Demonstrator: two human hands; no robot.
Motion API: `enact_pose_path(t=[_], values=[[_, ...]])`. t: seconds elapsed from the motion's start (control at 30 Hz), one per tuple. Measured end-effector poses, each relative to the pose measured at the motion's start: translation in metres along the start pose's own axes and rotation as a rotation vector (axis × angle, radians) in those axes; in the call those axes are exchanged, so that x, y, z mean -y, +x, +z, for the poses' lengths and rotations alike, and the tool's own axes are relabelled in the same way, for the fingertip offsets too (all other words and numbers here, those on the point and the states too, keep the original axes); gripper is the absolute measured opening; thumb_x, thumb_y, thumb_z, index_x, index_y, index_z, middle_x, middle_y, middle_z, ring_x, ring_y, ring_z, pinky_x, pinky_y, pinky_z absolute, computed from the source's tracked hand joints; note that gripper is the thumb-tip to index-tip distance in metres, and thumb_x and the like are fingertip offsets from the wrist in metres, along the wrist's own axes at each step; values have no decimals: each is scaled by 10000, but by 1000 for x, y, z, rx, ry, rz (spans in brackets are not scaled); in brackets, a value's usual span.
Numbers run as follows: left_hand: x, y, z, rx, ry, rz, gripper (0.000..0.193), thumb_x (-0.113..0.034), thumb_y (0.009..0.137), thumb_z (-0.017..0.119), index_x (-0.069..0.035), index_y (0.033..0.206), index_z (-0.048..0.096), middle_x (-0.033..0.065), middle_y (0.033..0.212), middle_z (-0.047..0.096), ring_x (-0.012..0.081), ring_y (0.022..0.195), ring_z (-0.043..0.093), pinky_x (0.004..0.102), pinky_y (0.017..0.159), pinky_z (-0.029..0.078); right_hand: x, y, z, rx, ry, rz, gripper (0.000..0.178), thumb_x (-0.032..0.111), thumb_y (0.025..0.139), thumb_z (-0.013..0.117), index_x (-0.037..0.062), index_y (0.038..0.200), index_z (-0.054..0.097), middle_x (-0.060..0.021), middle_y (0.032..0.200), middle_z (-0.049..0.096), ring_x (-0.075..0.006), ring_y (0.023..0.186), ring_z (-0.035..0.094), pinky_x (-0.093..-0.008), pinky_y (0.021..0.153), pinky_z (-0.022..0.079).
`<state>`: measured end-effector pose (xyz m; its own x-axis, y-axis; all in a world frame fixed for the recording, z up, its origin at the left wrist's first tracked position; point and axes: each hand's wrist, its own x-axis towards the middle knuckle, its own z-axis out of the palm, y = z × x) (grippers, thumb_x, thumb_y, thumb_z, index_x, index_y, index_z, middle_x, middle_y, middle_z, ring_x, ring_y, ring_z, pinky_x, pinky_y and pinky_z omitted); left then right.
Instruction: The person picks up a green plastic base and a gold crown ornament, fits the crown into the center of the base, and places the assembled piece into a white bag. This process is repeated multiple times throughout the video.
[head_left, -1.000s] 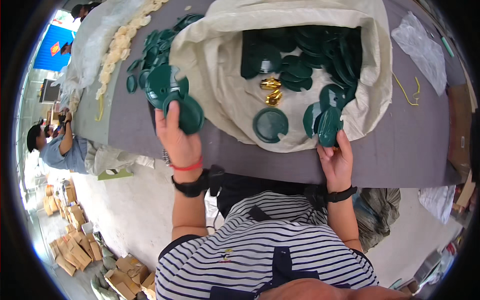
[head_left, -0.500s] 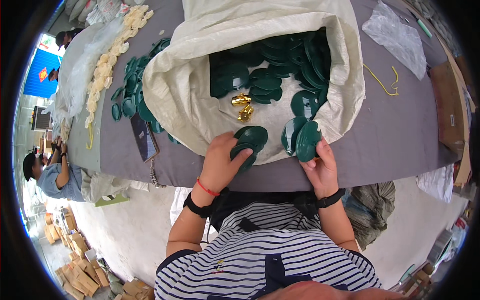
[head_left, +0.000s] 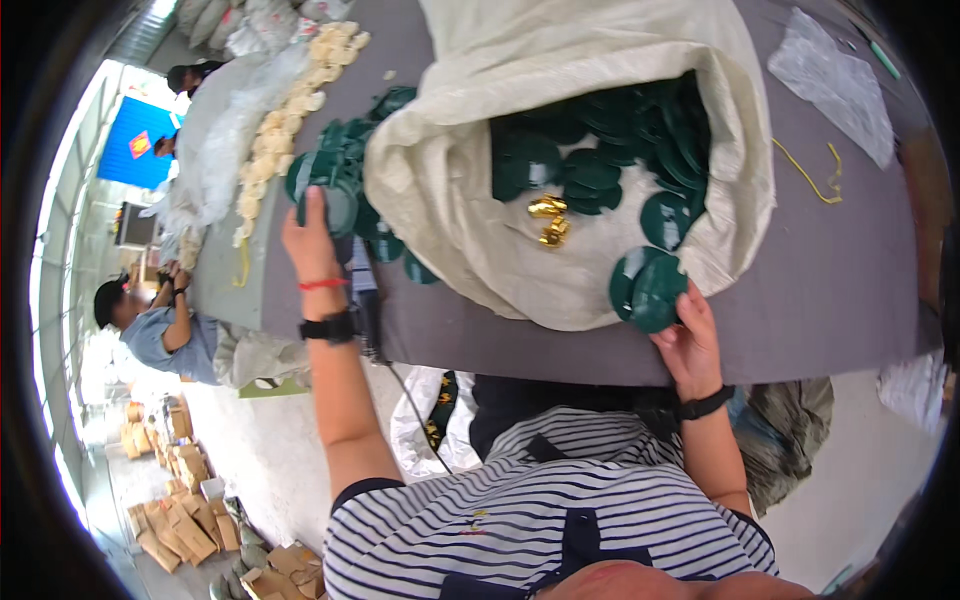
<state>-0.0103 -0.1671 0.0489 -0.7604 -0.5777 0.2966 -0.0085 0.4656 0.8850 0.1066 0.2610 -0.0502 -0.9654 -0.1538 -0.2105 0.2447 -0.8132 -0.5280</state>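
Observation:
Stretched out to the left, my left hand [head_left: 308, 245] is closed on a few dark green plastic discs [head_left: 340, 208], its thumb over them. They overlap the heap of similar discs [head_left: 345, 140] beside the sack, so where the held ones end is hard to tell. My right hand [head_left: 692, 342] pinches green discs [head_left: 657, 292] by their edge at the sack's front lip. Wide open toward me, the white woven sack [head_left: 425, 225] holds many more green discs [head_left: 590, 180]. Two shiny gold pieces [head_left: 548, 207] lie on its inner fabric.
A phone [head_left: 366, 300] lies beside my left forearm. Cream-coloured pieces [head_left: 300, 95] form a row at the far left, near clear plastic sheeting [head_left: 240, 130]. A yellow cord [head_left: 810, 178] and a clear bag [head_left: 835, 85] lie at right. Another person [head_left: 165, 335] works at the left.
My left hand has swung from the sack's front lip leftward to the disc heap, carrying green discs. My right hand still holds its discs at the lip. The view has shifted left.

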Motion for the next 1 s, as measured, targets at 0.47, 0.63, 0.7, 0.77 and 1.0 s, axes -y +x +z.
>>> enact_pose_path(t=[0.47,0.63,0.7,0.77,1.0], values=[[-51,-219,60,915,-679,-475,346,-202,960,546,18,1225,512,51,1096,621,94,970,576,251,862,472,4,-10,2,70,101,10,384,197,918,590,17,1236,474,-76,997,609,-75,661,523,-185,468,373],[-47,-241,65,1129,-684,-545,327,-195,962,541,19,1207,512,49,1071,618,81,953,568,239,849,473,18,-32,-5,141,121,-20,373,155,924,564,11,1254,466,-101,1043,618,-102,728,565,-187,480,389],[-46,-247,68,1175,-676,-555,327,-186,959,544,21,1209,507,48,1063,615,78,955,559,237,846,469,19,-38,5,70,67,47,348,170,927,568,13,1225,480,-99,1034,617,-98,718,556,-184,481,377],[-48,-250,69,1235,-615,-454,326,-179,952,558,19,1206,509,45,1064,611,78,959,553,237,843,465,12,-36,8,5,-19,66,321,178,929,568,15,1194,490,-88,1005,612,-94,709,550,-182,478,368],[-44,-253,67,1314,-718,-482,212,-71,940,503,18,1126,551,85,1097,596,129,1037,543,278,916,432,1,-32,18,-9,6,376,256,186,926,585,45,1112,481,-27,867,562,-83,703,533,-181,460,336]])
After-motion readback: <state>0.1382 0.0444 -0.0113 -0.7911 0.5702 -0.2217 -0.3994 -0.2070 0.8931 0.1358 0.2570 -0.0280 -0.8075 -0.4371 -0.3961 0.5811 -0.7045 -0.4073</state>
